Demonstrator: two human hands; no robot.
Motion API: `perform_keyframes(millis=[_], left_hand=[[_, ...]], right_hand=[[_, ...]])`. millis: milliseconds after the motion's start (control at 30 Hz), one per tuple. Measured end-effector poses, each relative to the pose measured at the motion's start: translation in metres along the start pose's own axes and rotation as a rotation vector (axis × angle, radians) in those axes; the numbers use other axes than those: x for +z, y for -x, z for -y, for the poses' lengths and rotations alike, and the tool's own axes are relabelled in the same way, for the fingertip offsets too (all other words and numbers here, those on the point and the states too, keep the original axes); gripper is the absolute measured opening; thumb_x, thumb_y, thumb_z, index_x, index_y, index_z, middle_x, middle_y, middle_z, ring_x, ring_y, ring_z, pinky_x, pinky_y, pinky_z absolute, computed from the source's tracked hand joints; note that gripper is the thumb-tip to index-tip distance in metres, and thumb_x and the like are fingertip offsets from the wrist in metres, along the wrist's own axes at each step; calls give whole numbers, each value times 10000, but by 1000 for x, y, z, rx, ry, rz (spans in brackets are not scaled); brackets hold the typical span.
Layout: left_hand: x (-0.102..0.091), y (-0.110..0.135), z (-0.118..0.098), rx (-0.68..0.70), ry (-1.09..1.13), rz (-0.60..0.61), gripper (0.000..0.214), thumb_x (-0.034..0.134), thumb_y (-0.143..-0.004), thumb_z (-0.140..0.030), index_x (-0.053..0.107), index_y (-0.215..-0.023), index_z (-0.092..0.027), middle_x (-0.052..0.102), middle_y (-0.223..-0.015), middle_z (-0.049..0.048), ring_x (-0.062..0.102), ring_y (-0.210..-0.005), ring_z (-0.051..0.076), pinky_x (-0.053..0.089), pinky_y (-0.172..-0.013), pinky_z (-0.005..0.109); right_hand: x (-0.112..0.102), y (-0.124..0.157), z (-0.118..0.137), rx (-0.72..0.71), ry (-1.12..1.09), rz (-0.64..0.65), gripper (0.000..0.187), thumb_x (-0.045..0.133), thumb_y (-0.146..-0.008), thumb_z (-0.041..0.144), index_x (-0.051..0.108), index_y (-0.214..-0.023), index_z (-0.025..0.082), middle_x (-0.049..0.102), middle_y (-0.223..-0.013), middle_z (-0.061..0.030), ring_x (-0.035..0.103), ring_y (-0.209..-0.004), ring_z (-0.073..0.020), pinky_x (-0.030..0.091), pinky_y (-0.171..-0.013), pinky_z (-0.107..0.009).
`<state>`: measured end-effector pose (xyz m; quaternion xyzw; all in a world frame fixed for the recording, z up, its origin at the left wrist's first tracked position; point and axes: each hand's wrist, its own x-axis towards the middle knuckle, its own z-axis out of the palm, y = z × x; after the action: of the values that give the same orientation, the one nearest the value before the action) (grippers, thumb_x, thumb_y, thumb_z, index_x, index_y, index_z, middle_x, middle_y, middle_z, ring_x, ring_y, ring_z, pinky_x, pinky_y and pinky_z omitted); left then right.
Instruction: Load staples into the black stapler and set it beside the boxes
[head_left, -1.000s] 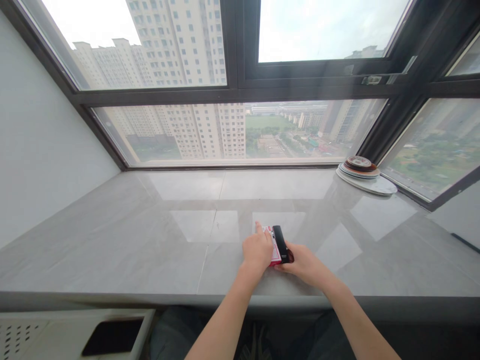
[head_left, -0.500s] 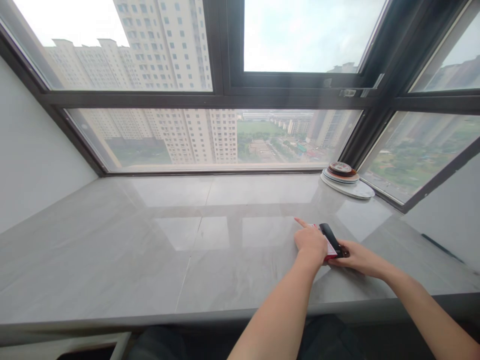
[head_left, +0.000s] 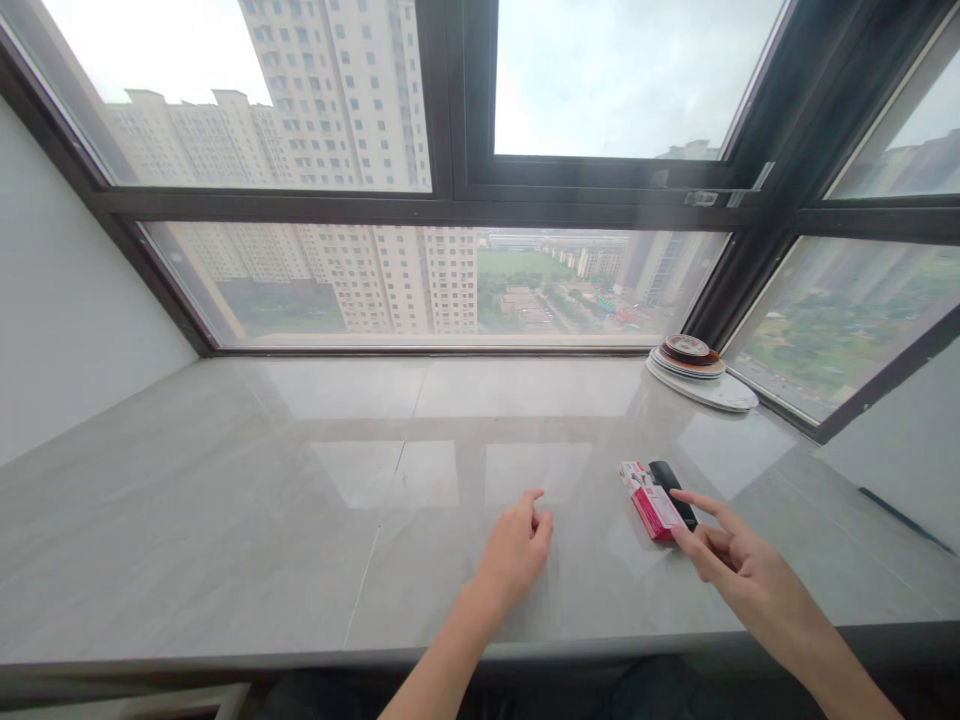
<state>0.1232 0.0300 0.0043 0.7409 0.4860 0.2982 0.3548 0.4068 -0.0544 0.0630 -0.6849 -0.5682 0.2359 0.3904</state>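
i count two grips, the left grip (head_left: 516, 545) and the right grip (head_left: 739, 565); one red-and-white box (head_left: 651, 498); one black bar (head_left: 672, 488); one stack of plates (head_left: 701, 370) at middle right, its plates too small to count.

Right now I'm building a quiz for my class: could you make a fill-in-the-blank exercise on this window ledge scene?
1. The box beside the black bar is white and ___.
2. The right hand hovers by the box; the left hand holds ___.
3. The stack of plates sits at the far ___ corner of the ledge.
Missing words: red; nothing; right.
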Motion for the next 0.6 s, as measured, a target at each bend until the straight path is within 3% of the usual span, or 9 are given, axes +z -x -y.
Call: perform_keyframes(millis=[67, 133, 200, 267, 333, 433, 600], left_hand=[[-30, 23, 20, -21, -24, -98, 425, 349, -1038, -376, 569, -1355, -198, 687, -904, 48, 646, -810, 202, 493, -799, 328], [-57, 45, 38, -22, -104, -206, 378, 373, -1026, -330, 604, -1296, -203, 681, -1019, 70, 643, -904, 205, 499, -861, 341], [-78, 65, 52, -4, -250, -268, 358, 384, -1019, -309, 624, -1268, -216, 667, -1103, 86, 627, -1021, 225, 491, -929, 371], [-91, 82, 62, -15, -452, -308, 373, 384, -1024, -323, 613, -1308, -242, 645, -1216, 97, 592, -1141, 255, 463, -1001, 427], [-94, 90, 67, -32, -651, -324, 431, 381, -1032, -378, 546, -1417, -274, 573, -1405, 100, 505, -1308, 292, 382, -1106, 505], [-88, 86, 67, -11, -832, -258, 556, 351, -1036, -469, 377, -1563, -292, 354, -1636, 67, 262, -1521, 308, 203, -1225, 562], [-79, 64, 62, 14, -876, -155, 621, 281, -1042, -515, 259, -1619, -283, 202, -1700, 42, 101, -1579, 307, 140, -1245, 588]], right_hand=[[44, 12, 22, -48, -22, 238, 635, 549, -932, 606, 571, -1430, 212, 693, -774, -28, 673, -733, -209, 553, -669, -308], [89, 18, 36, -158, 39, 373, 579, 510, -971, 554, 544, -1470, 262, 727, -1182, -83, 682, -1077, -255, 558, -912, -373], [125, 19, 43, -313, 161, 446, 595, 470, -1001, 516, 445, -1552, 293, 525, -1527, -70, 467, -1416, -275, 384, -1171, -447], [151, 16, 46, -425, 328, 464, 601, 405, -1030, 513, 340, -1601, 337, 323, -1657, -11, 236, -1546, -276, 177, -1266, -511], [168, 14, 48, -455, 477, 443, 603, 339, -1045, 541, 259, -1619, 377, 225, -1685, 35, 119, -1573, -292, 83, -1266, -574], [184, 13, 51, -428, 605, 366, 630, 290, -1039, 591, 190, -1628, 393, 161, -1692, 56, 41, -1575, -339, 44, -1236, -650], [197, 14, 57, -423, 667, 275, 648, 283, -1034, 591, 193, -1634, 365, 130, -1701, 24, 38, -1569, -376, 24, -1215, -677]])
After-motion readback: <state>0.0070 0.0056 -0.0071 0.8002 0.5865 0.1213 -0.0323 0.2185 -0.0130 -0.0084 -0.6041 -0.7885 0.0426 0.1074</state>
